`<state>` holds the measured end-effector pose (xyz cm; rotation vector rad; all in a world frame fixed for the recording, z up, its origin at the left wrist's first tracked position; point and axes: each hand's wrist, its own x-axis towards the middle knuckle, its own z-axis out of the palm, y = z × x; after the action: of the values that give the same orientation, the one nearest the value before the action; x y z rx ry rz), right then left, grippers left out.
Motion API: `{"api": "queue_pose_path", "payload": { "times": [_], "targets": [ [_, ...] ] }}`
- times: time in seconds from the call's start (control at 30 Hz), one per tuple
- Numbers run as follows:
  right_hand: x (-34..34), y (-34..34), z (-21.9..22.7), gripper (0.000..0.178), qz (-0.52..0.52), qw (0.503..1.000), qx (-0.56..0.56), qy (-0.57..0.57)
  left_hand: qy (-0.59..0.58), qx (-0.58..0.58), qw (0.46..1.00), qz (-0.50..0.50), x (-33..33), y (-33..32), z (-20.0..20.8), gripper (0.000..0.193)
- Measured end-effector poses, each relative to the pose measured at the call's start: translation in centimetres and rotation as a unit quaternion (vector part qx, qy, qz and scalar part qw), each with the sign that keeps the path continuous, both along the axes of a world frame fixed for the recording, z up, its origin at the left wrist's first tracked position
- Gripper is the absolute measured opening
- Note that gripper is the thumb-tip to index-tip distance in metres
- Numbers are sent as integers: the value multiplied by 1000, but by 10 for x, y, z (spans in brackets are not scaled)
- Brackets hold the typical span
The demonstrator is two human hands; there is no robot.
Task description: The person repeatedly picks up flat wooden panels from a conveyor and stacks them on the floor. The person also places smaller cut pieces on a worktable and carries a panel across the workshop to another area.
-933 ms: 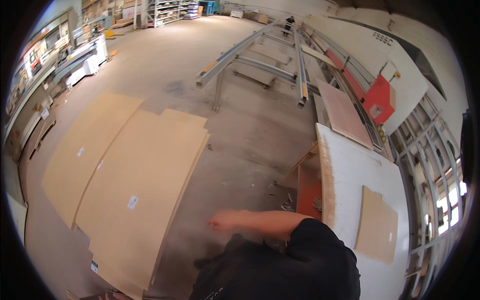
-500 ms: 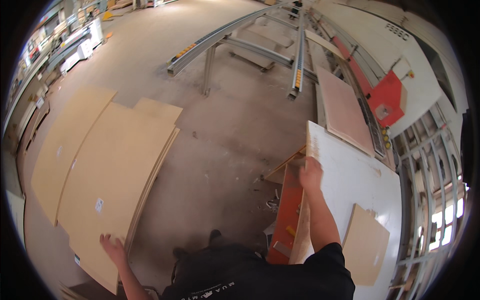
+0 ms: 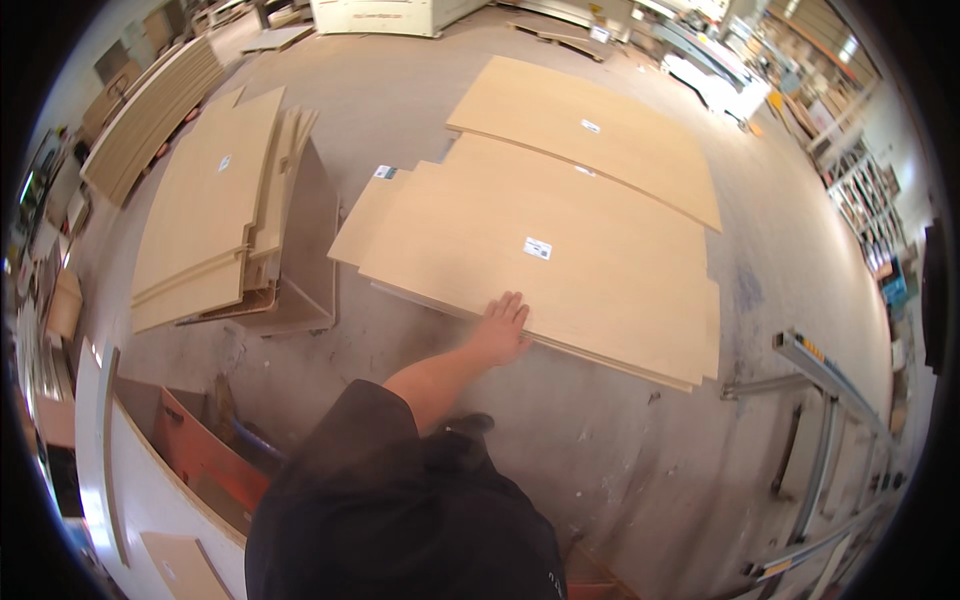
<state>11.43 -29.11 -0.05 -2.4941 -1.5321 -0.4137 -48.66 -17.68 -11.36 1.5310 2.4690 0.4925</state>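
I see smooth tan panel (image 3: pixel 610 245), flat-lying, white label (image 3: pixel 537 248) near middle; left hand (image 3: pixel 505 330) outspread, palm down, touching near edge.

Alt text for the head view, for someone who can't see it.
The left hand rests on the near edge of stacked tan panels; the right hand is out of view. Another panel stack stands further left.

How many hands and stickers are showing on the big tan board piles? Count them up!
Bare left hand: 1
Mostly white rectangular paper stickers on flat tan wooden boards in the middle: 4
Similar sticker on nearer left tan wooden board pile: 1
Total: 6
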Motion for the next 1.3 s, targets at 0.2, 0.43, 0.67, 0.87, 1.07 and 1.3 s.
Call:
{"api": "queue_pose_path", "payload": {
  "times": [0.2,0.43,0.67,0.87,1.07,1.3],
  "targets": [
    [-51,39,-29,36,82,996,-22,15,-20,22,999,-17,-5,-6,0,66],
    [-70,60,-31,35,109,993,-36,10,-19,33,999,-1,0,-4,3,66],
    [-25,63,-22,34,59,998,-31,-7,-53,4,998,-28,-5,-11,10,68],
    [74,1,3,34,-113,991,-56,-44,-40,4,998,-53,-12,-16,8,74],
    [124,-29,-29,50,-64,997,23,41,-1,16,998,-56,-18,-14,-18,76],
    [92,-23,-19,41,-106,994,37,9,27,-2,996,-89,-29,-11,-24,80]
  ]
}}
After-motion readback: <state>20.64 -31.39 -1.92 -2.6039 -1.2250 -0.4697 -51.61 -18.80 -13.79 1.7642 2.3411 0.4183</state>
